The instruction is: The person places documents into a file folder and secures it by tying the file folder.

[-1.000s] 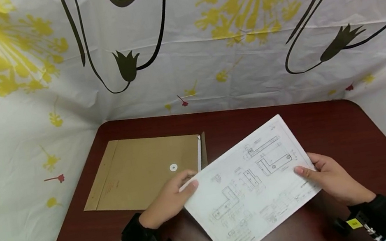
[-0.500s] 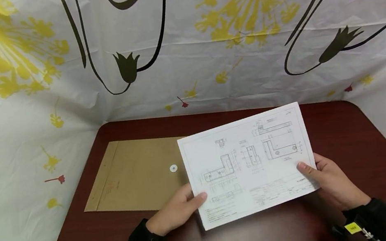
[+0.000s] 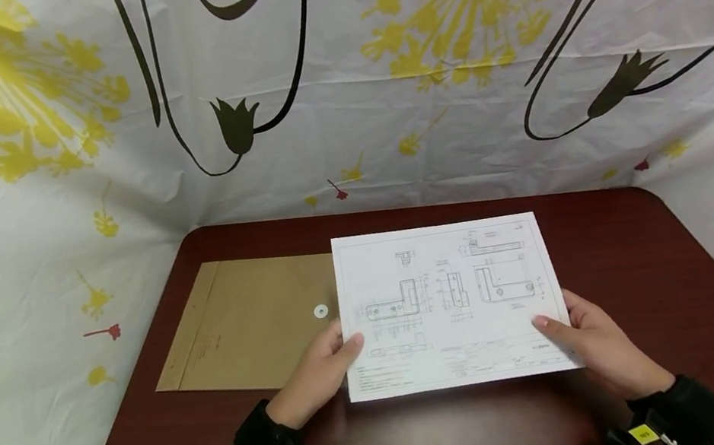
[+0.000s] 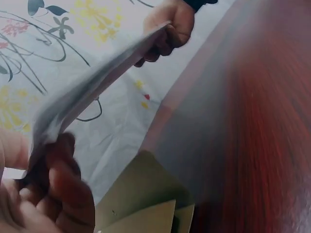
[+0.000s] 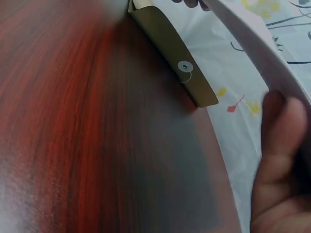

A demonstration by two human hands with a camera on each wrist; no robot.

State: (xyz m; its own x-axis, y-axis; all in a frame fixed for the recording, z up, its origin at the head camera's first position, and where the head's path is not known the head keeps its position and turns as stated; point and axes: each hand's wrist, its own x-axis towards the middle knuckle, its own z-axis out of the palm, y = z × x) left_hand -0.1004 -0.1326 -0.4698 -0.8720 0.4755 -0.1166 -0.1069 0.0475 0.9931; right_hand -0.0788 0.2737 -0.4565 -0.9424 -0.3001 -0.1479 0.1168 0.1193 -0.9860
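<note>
A stack of white paper sheets [image 3: 438,302], the top one printed with technical line drawings, is held level above the table between both hands. My left hand [image 3: 317,371] pinches its left edge, thumb on top and fingers underneath. At the lower right edge my right hand [image 3: 607,343] grips it the same way. From the left wrist view the sheets [image 4: 97,77] appear edge-on and slightly bowed, raised off the tabletop. A brown paper document envelope [image 3: 247,323] with a white button lies behind and left of the sheets, its right part hidden by them.
The dark red wooden table [image 3: 647,264] has rounded far corners. In the right wrist view the envelope's flap [image 5: 175,53] stands open, with a white button and string. A white curtain [image 3: 333,64] with yellow and dark flower prints encloses the back and sides.
The sheets have turned clockwise from a steep tilt to level, and moved slightly down since half a second ago. Both hands keep their grip; the envelope stays put.
</note>
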